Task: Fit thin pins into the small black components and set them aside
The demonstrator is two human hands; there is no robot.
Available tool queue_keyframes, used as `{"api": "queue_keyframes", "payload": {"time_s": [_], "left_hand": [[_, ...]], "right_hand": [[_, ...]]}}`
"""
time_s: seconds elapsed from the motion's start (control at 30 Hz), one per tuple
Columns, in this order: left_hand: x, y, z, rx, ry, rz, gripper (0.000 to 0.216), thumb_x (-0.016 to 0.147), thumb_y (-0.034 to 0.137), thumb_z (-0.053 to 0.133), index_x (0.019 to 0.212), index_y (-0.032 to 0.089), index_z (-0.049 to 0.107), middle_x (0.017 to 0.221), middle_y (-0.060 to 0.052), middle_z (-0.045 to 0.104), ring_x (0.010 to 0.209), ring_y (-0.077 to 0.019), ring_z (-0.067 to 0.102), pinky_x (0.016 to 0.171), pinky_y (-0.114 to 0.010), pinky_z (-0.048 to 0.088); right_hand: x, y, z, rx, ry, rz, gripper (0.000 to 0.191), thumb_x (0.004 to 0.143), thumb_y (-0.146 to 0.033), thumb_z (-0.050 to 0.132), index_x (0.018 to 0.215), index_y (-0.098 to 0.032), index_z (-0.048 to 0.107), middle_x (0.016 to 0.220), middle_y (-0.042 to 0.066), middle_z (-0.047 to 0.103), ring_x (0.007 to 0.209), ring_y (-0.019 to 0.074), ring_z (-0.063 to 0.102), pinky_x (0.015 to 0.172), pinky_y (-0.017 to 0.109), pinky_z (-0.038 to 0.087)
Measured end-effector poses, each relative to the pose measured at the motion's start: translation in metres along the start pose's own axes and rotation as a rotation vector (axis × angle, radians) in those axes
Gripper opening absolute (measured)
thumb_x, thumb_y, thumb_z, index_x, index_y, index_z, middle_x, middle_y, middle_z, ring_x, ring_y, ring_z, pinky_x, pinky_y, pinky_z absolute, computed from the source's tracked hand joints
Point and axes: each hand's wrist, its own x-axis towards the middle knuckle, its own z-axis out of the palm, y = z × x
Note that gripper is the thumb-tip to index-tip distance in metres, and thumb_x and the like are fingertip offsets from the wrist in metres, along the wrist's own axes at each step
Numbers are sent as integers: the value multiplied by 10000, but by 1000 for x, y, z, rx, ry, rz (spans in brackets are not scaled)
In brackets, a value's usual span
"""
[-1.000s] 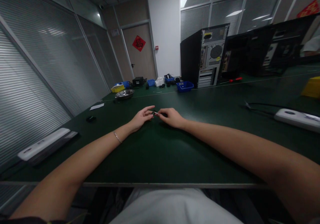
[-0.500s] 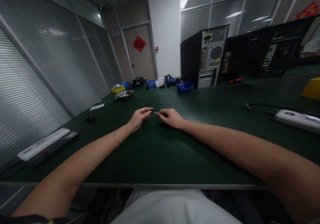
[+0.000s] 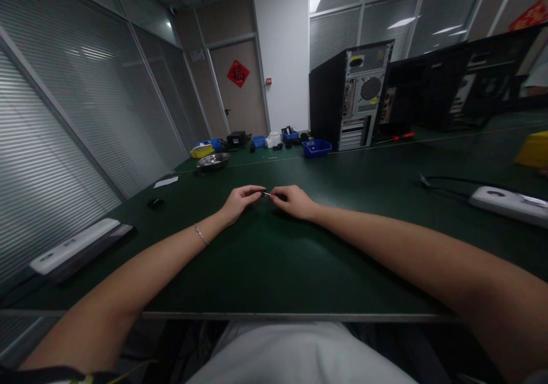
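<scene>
Both my arms stretch out over a dark green table. My left hand and my right hand meet near the table's middle, fingertips pinched toward each other. Between them is a tiny thin metallic piece, too small to name. Each hand pinches one end of it. A thin bracelet sits on my left wrist.
A white power strip with a black cable lies at the right, another white strip at the left edge. Farther back are a metal bowl, blue bin, yellow bin, open computer towers, a red screwdriver.
My left hand's fingers, spread a second ago, have curled into a pinch. Both hands stay in the same spot on the table.
</scene>
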Motion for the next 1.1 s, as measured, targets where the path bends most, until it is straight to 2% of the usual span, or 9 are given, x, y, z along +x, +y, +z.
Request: {"api": "queue_keyframes", "payload": {"time_s": [0.37, 0.57, 0.87, 1.1], "left_hand": [[2, 0, -3, -163, -34, -117, 330, 689, 231, 742, 998, 119, 706, 925, -106, 668, 706, -129, 539, 675, -271, 405], [0, 2, -1, -233, -136, -166, 315, 730, 239, 716, 1010, 95, 699, 954, -137, 666, 750, -144, 563, 686, -270, 403], [4, -3, -2, -261, -63, -125, 344, 727, 219, 723, 1054, 123, 679, 995, -115, 656, 794, -133, 566, 714, -257, 417], [4, -2, -3, -137, 10, -48, 405, 682, 255, 754, 1057, 126, 676, 973, -105, 660, 756, -127, 560, 695, -258, 419]], "right_hand": [[1, 5, 0, 53, -22, -28, 280, 880, -344, 470, 1005, -193, 670, 849, 31, 655, 707, 137, 546, 663, 243, 381], [0, 4, 2, 90, -25, -90, 267, 885, -339, 459, 947, -179, 664, 819, 20, 641, 701, 127, 536, 647, 231, 369], [1, 4, 3, 55, 26, -23, 291, 894, -361, 437, 934, -181, 662, 792, 23, 636, 674, 123, 519, 623, 229, 351], [1, 3, 3, 17, 8, 14, 283, 886, -360, 448, 956, -189, 663, 789, 26, 642, 661, 127, 527, 621, 232, 357]]}}
